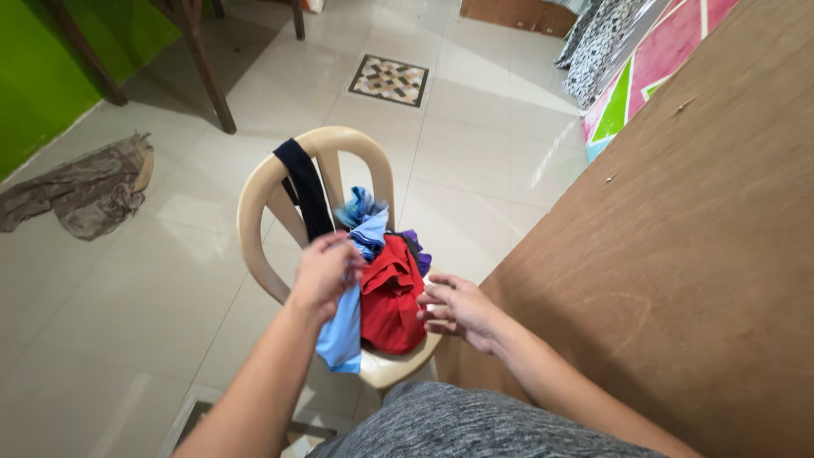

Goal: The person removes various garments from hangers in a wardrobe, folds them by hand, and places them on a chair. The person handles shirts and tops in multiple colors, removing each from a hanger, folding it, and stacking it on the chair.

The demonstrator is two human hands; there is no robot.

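Note:
A cream plastic chair [254,199] stands on the tiled floor with a heap of clothes on its seat. My left hand [325,270] is closed on a light blue garment [343,326] that hangs down over the seat's front. A red garment [392,297] lies beside it, with a purple piece [417,246] behind. My right hand [454,309] hovers at the red garment's right edge, fingers apart, holding nothing. A dark navy cloth [307,188] is draped over the chair's backrest.
A brown board surface [678,254] fills the right side. A patterned mat [653,59] lies beyond it. A brown cloth [85,187] is crumpled on the floor at left, near a green wall [42,76] and wooden furniture legs [208,72].

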